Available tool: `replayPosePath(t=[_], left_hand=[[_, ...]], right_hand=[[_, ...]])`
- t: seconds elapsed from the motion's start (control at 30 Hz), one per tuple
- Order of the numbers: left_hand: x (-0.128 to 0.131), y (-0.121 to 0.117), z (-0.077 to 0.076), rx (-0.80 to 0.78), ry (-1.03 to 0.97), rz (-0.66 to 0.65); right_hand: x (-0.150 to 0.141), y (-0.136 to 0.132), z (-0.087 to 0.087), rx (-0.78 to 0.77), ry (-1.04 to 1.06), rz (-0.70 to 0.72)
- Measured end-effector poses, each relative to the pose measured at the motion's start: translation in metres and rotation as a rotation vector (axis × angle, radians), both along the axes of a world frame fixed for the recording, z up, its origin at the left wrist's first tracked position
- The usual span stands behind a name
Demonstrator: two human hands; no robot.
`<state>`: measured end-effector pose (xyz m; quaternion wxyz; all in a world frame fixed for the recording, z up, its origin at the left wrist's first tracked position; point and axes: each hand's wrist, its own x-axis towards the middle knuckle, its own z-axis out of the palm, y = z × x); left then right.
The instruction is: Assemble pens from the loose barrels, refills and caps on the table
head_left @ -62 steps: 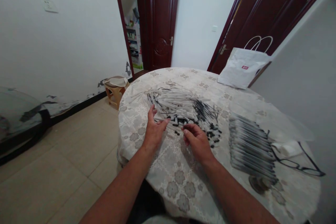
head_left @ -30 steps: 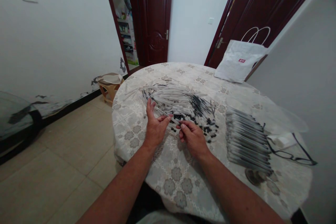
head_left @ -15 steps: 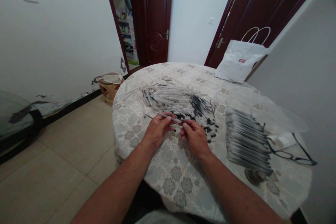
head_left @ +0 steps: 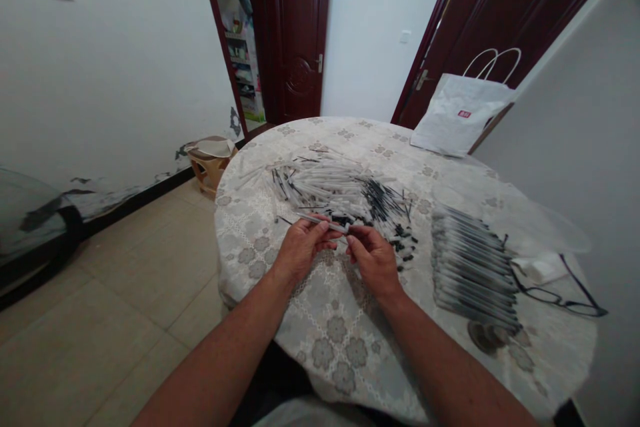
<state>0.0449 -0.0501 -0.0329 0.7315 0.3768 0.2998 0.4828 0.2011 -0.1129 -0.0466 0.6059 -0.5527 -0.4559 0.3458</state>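
Observation:
Over the near middle of the table, my left hand (head_left: pixel 303 245) is closed on a slim whitish pen barrel (head_left: pixel 338 227), which lies nearly level and points to the right. My right hand (head_left: pixel 373 259) pinches at the barrel's right end; whatever small part sits between those fingertips is mostly hidden. Just beyond both hands spreads a heap of whitish pen barrels (head_left: pixel 327 183). Thin black refills (head_left: pixel 381 200) lie bunched at its right side. Small black and white caps or plugs (head_left: pixel 403 240) are scattered behind and beside my right hand.
A stack of pens in rows (head_left: pixel 473 273) lies on the right of the flowered tablecloth (head_left: pixel 345 353). Near it are eyeglasses (head_left: pixel 560 300), a round dark object (head_left: pixel 484 337) and clear plastic film (head_left: pixel 545 220). A white paper bag (head_left: pixel 457 113) stands at the back right.
My left hand, spread open beside the barrel a second ago, has closed around it. My right hand stays at the barrel's right end. The view has shifted slightly.

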Motion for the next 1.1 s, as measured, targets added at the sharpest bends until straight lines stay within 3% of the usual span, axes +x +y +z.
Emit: replayPosePath(t=[0.17,0.37,0.6,0.87,1.1], left_hand=[[0.001,0.0003,-0.0016,-0.022,0.008,0.005],[0.0016,0.0,-0.0016,-0.054,0.008,0.025],[0.001,-0.0003,-0.0005,-0.052,0.009,0.015],[0.0003,-0.0032,0.0006,-0.017,0.024,-0.04],[0.0,-0.0034,-0.0009,-0.001,0.041,-0.03]], right_hand=[[0.0035,-0.0005,-0.0018,-0.004,-0.065,0.007],[0.006,-0.004,-0.0021,0.089,-0.315,-0.044],[0.0033,-0.0048,-0.0034,0.013,-0.192,-0.041],[0.0037,-0.0075,0.0024,-0.017,-0.418,-0.051],[0.0068,-0.0085,0.0049,-0.004,-0.411,-0.058]])
